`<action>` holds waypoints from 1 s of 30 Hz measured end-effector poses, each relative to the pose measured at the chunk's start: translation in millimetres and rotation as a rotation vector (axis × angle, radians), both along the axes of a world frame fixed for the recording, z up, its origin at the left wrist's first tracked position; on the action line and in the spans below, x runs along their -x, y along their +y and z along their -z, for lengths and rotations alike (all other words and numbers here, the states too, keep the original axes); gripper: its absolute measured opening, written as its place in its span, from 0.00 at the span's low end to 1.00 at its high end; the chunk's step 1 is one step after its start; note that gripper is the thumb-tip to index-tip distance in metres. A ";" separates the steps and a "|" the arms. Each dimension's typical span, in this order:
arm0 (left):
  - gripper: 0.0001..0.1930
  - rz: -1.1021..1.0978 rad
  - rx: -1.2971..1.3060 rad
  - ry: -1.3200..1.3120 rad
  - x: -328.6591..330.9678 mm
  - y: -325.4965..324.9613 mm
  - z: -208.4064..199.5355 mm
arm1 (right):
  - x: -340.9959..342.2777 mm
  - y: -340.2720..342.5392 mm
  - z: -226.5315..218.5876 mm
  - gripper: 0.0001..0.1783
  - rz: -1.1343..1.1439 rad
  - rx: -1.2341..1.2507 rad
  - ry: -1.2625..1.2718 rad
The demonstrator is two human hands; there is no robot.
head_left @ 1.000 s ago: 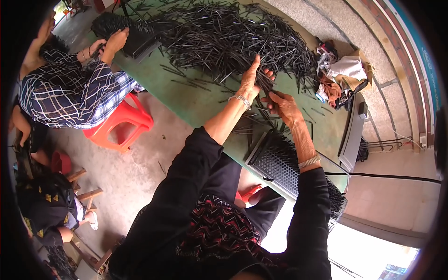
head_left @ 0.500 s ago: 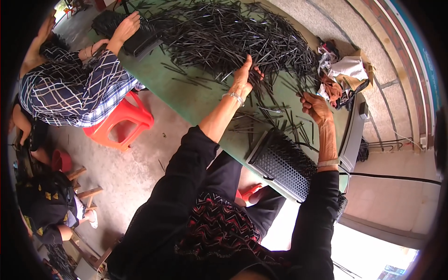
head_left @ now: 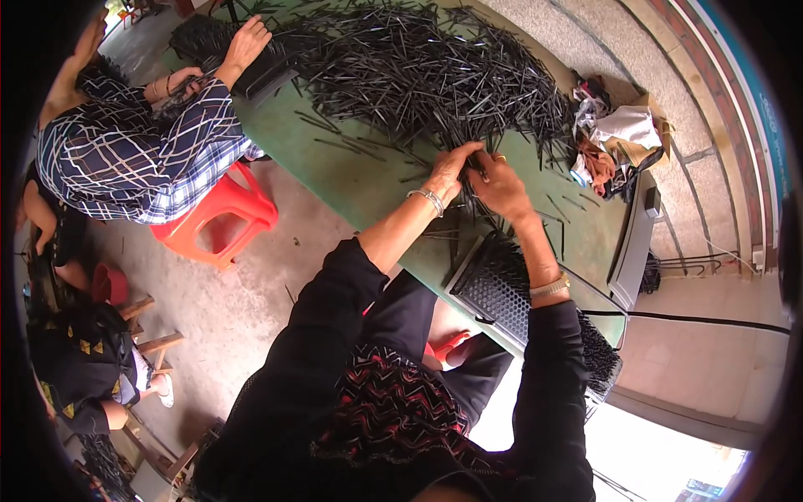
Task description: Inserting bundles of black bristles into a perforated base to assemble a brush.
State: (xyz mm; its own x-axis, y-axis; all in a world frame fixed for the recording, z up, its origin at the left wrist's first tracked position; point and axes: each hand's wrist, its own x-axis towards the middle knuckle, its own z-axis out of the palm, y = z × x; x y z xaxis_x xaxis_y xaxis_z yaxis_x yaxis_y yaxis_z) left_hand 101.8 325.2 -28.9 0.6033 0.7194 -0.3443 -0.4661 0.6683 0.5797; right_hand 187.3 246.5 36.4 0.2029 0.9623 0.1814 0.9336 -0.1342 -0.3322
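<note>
My left hand (head_left: 449, 176), with a bracelet at the wrist, is closed on a bunch of thin black sticks (head_left: 468, 205). Right beside it my right hand (head_left: 500, 187), with a ring and a watch-like band, curls over the same bunch from the other side; its fingertips are partly hidden. Both hands are just at the near edge of a big heap of the same loose sticks (head_left: 418, 71). Below them lies a tray with a honeycomb of holes (head_left: 492, 289), its far part bristling with black sticks.
The green table (head_left: 351, 180) bears it all. Rags and paper in a carton (head_left: 623, 130) lie at its right end. On the left a co-worker in a checked shirt (head_left: 134, 159) sits on a red stool (head_left: 222, 222), hands at another dark tray (head_left: 263, 79). Another person (head_left: 84, 360) sits lower left.
My right hand has moved left from the table's right side to meet my left hand. My left hand has come slightly nearer to me. The co-worker's hand has shifted a little right.
</note>
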 end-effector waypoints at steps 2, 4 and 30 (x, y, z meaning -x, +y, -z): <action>0.09 -0.067 -0.066 0.000 -0.7 7.1 0.2 | 7.3 7.2 -24.2 0.21 -0.058 0.129 0.246; 0.08 -0.125 -0.127 0.000 -3.0 9.2 -4.2 | 15.3 11.4 -37.1 0.27 0.156 0.096 0.133; 0.28 -0.161 -0.920 0.528 52.9 -14.8 19.5 | 83.6 39.3 21.2 0.30 0.144 -0.593 1.158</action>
